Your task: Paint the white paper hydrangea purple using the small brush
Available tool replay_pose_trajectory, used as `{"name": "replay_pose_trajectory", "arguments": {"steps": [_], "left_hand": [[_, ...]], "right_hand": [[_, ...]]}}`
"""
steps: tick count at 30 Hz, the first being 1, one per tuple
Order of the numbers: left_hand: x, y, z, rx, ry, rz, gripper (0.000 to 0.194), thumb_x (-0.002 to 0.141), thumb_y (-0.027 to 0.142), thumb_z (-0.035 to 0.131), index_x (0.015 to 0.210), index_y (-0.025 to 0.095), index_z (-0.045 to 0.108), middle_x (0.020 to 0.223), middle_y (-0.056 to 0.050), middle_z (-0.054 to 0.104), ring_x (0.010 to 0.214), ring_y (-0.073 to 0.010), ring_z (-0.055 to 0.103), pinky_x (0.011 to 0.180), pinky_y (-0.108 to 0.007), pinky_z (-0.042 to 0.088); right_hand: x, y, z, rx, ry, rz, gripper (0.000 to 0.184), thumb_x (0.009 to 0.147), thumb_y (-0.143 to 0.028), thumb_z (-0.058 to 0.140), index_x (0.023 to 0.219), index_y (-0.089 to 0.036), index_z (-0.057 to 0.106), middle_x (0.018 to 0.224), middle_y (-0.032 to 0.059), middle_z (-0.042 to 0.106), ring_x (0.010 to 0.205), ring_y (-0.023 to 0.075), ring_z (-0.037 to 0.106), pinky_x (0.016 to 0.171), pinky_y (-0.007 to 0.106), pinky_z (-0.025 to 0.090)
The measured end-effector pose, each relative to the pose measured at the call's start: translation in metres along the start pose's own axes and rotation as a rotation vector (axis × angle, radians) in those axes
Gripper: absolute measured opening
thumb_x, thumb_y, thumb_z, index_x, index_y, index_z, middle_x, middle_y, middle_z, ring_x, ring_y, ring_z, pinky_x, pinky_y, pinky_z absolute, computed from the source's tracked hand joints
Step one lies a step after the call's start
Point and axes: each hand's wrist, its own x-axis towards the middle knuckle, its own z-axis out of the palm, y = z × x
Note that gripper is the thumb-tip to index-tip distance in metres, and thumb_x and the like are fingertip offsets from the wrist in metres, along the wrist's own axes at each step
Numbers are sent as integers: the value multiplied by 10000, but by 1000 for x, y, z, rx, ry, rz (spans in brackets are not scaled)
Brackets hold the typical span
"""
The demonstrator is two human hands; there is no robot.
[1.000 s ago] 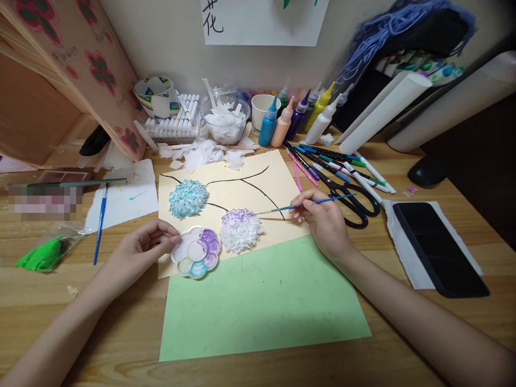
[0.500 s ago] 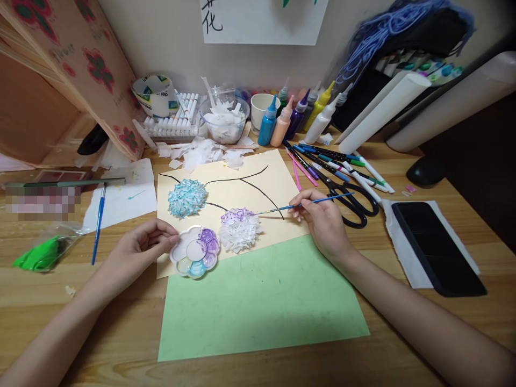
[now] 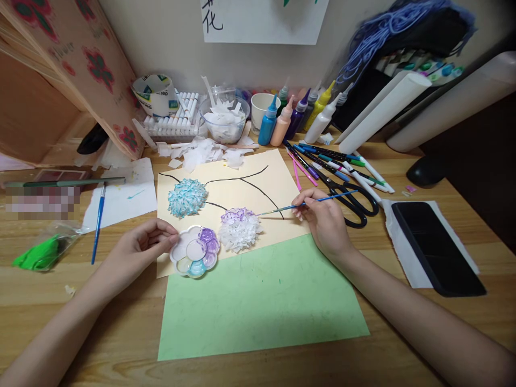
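Note:
My right hand [image 3: 324, 223] pinches a thin blue paintbrush [image 3: 292, 206]; its tip is at the upper right edge of a white paper pompom [image 3: 242, 235] whose upper part is painted purple. My left hand [image 3: 151, 244] grips the left rim of a white flower-shaped paint palette [image 3: 195, 250], with purple and blue paint in its wells. A blue-tinted paper pompom [image 3: 187, 198] sits farther back on the cream sheet [image 3: 278, 188], which carries black drawn branch lines. A green sheet [image 3: 262, 301] lies nearer to me.
Black scissors [image 3: 352, 207] and several pens lie right of the cream sheet, beyond them a black phone-like slab [image 3: 437, 247]. Paint bottles [image 3: 267, 123], a paper cup [image 3: 264, 107] and a bowl of paper scraps [image 3: 224, 123] line the back. Another paintbrush [image 3: 99, 223] lies left.
My right hand and the paintbrush have shifted very slightly to the right. My left hand and the palette stay in place.

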Motion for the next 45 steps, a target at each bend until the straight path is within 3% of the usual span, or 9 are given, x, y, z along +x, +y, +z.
{"name": "replay_pose_trajectory", "arguments": {"steps": [17,22,27,33,39,45], "left_hand": [[0,-3,-1,7,-17,1,232,823,393,660,879,174,611,836,-1,601,791,-134,558,711,-241,447],[1,-5,-2,-2,-18,5,235,815,398,669,881,179,614,839,2,604,793,-133,560,711,-233,449],[1,-5,-2,-2,-15,11,234,803,406,675,863,186,621,818,5,603,779,-136,562,702,-234,453],[2,-5,-2,-11,-3,9,239,774,411,694,844,192,631,804,4,613,768,-139,569,691,-234,457],[2,-1,0,-9,10,8,247,757,412,701,837,189,632,802,-2,622,769,-150,575,689,-242,463],[0,1,0,2,-5,10,240,791,401,685,856,178,623,816,-12,623,783,-159,578,707,-259,468]], "right_hand": [[1,-1,2,10,12,15,145,807,-241,559,689,-191,627,679,-26,583,583,74,534,554,197,409],[1,0,2,24,76,3,152,812,-230,541,685,-193,617,669,-26,581,580,73,535,545,192,404],[1,-1,3,6,20,7,154,818,-245,552,695,-193,629,678,-22,587,589,77,539,554,197,408],[0,-3,3,39,68,-17,158,817,-246,549,686,-192,620,672,-20,579,581,83,534,539,206,398],[-3,-1,2,-26,-23,-53,168,853,-259,537,721,-194,619,699,-15,570,608,101,526,571,235,405],[-4,-1,2,-63,1,-73,175,863,-259,521,723,-198,606,703,-13,562,614,108,516,578,247,401]]}}
